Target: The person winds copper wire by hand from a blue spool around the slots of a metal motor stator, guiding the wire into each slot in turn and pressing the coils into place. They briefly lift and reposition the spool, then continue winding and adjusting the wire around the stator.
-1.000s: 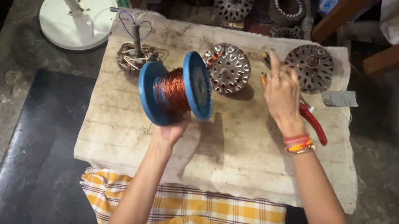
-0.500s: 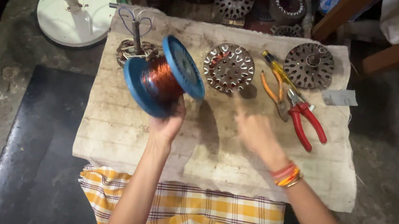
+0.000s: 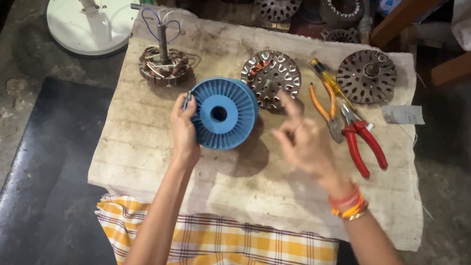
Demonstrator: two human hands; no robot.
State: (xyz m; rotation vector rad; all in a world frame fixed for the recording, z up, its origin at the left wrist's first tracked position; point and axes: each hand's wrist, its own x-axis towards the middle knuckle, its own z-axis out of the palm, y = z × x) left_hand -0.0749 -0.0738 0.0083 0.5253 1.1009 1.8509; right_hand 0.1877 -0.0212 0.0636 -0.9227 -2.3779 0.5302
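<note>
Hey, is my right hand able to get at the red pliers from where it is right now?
Probably yes. The right hand is empty and raised over the cloth, and the red pliers lie just to its right in the open, with nothing over their handles. The left hand holds the blue spool well clear.

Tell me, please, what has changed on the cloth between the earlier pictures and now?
The left hand has turned the blue spool so that its flat end faces the camera; the copper wire no longer shows. The right hand let go of the pliers at the far side and drew back toward the spool, empty. The pliers, the wound stator and the two metal cores stayed in place.
</note>
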